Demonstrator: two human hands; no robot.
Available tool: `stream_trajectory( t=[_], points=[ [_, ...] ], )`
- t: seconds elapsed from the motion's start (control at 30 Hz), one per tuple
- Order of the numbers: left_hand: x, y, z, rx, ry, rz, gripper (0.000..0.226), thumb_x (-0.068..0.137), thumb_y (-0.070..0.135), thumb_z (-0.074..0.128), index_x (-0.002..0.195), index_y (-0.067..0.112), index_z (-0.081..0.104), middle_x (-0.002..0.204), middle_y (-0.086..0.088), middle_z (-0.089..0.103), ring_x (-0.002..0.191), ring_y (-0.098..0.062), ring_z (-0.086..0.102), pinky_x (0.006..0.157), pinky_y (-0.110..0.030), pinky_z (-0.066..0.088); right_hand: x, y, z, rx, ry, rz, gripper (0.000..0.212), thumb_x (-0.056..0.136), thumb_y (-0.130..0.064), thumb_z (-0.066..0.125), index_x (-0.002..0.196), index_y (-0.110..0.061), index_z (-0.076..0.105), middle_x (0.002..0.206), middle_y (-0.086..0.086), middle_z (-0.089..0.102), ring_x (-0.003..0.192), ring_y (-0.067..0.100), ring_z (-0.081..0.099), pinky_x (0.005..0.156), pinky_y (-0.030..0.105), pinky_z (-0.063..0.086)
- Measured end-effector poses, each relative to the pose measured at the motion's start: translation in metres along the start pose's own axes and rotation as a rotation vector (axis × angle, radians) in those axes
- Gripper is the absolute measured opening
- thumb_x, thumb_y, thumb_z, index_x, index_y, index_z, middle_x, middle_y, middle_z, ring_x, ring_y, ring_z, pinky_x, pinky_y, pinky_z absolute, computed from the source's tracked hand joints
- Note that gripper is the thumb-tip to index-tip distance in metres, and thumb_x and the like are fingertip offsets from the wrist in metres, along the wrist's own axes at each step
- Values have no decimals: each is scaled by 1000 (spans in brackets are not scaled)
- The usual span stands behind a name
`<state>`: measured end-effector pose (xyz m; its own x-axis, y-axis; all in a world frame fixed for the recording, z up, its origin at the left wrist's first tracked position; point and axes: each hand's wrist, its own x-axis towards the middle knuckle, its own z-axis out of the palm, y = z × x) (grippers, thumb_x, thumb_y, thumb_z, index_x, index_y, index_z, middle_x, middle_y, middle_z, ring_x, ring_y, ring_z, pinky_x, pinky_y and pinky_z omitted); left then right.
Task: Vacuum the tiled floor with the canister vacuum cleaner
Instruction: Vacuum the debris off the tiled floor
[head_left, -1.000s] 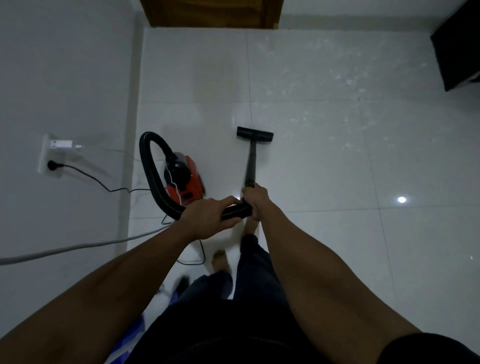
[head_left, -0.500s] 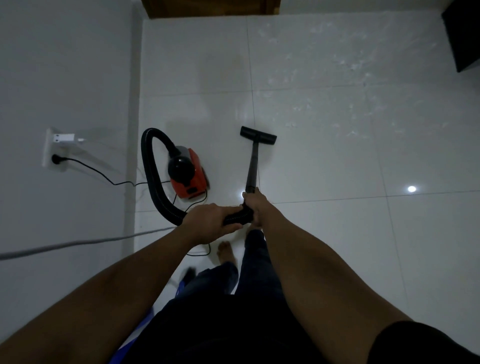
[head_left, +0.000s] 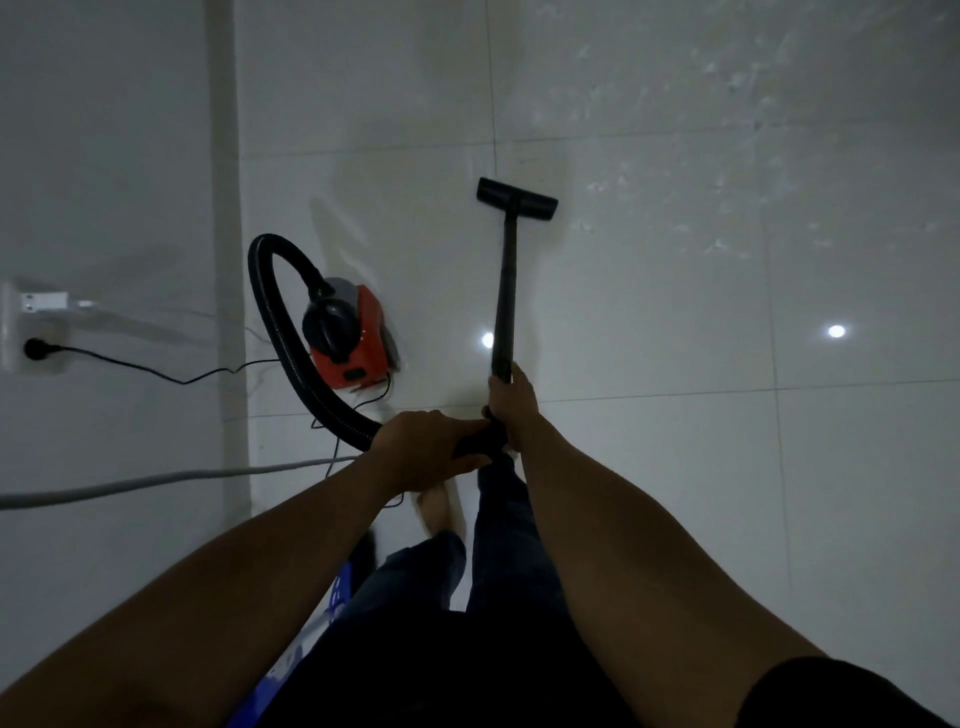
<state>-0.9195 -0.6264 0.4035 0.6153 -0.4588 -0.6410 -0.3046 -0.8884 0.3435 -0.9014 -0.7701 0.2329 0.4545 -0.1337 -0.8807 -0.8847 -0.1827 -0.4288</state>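
A small red and black canister vacuum (head_left: 349, 335) sits on the white tiled floor (head_left: 675, 467) near the left wall. Its black ribbed hose (head_left: 275, 322) loops up from the canister and curves down to my left hand (head_left: 426, 447), which grips the hose end. My right hand (head_left: 511, 405) holds the lower end of the black wand (head_left: 505, 291). The wand runs straight ahead to the flat black floor nozzle (head_left: 517, 200), which rests on a tile just past a grout line.
A black power cord (head_left: 156, 371) runs from a wall socket (head_left: 34, 348) on the left wall to the canister. A grey cable (head_left: 156, 480) crosses from the left. My bare foot (head_left: 436, 506) and dark trousers are below the hands.
The view has tilted down and the door at the top has left the frame. The nozzle has slid a little farther forward, and the canister has shifted slightly.
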Motion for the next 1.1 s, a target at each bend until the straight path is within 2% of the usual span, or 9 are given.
stream_trajectory(
  t=[0.13, 0.27, 0.37, 0.47, 0.53, 0.63, 0.87, 1.03, 1.1],
  points=[
    [29, -8, -24, -32, -35, -33, 54, 96, 62, 42, 147, 48, 31, 101, 1, 71, 83, -18, 68, 76, -35, 56, -21, -65, -21, 43, -78, -38, 51, 101, -22, 47, 151, -26, 38, 98, 10, 61, 81, 28, 63, 85, 52, 62],
    [47, -16, -39, -143, -24, -124, 52, 96, 62, 41, 145, 45, 37, 114, 3, 68, 94, -18, 67, 81, -33, 53, -3, -93, -27, 230, -143, 27, 51, 102, -9, 50, 147, -30, 38, 91, 11, 55, 68, 21, 58, 62, 38, 61],
    [62, -22, -51, -231, -40, -140, 49, 97, 59, 42, 143, 43, 42, 106, 5, 68, 84, -15, 64, 77, -31, 51, 11, -111, -28, 274, -166, 62, 60, 104, -8, 50, 155, -33, 31, 85, 9, 52, 61, 17, 54, 51, 30, 54],
    [78, -26, -65, -244, -66, -124, 47, 98, 56, 44, 142, 37, 45, 112, -2, 66, 83, -16, 61, 75, -30, 47, 26, -120, -23, 190, -112, 44, 51, 108, -24, 46, 155, -37, 31, 80, 7, 53, 58, 17, 53, 53, 31, 55],
    [91, -32, -77, -245, -116, -116, 49, 98, 54, 45, 143, 33, 45, 121, -9, 63, 98, -23, 65, 82, -35, 49, 38, -132, -19, 125, -85, 29, 51, 108, -29, 45, 156, -39, 30, 83, 7, 56, 64, 20, 57, 66, 40, 58],
    [112, -44, -98, -258, -137, -98, 47, 98, 53, 47, 140, 31, 51, 115, -5, 65, 96, -20, 64, 82, -31, 49, 57, -153, -18, 90, -79, 12, 52, 107, -31, 45, 156, -38, 30, 87, 8, 59, 69, 22, 59, 76, 47, 59],
    [183, -91, -158, -314, -127, -84, 43, 98, 57, 43, 124, 27, 60, 87, 10, 59, 72, -6, 54, 69, -24, 39, 100, -252, -24, 105, -59, 7, 55, 109, -26, 45, 160, -37, 27, 83, 7, 55, 62, 19, 54, 60, 36, 54],
    [212, -125, -216, -338, -115, -38, 43, 99, 53, 45, 130, 26, 57, 112, -1, 68, 100, -19, 64, 84, -29, 43, 122, -318, -17, 75, -53, -4, 58, 109, -24, 45, 162, -34, 24, 84, 7, 56, 60, 19, 54, 57, 34, 55],
    [220, -136, -233, -326, -91, -41, 46, 97, 59, 44, 130, 30, 57, 114, 0, 68, 103, -21, 65, 89, -35, 49, 130, -342, -16, 70, -53, -17, 56, 108, -25, 44, 161, -33, 27, 87, 7, 57, 62, 19, 55, 58, 34, 56]
  ],
)
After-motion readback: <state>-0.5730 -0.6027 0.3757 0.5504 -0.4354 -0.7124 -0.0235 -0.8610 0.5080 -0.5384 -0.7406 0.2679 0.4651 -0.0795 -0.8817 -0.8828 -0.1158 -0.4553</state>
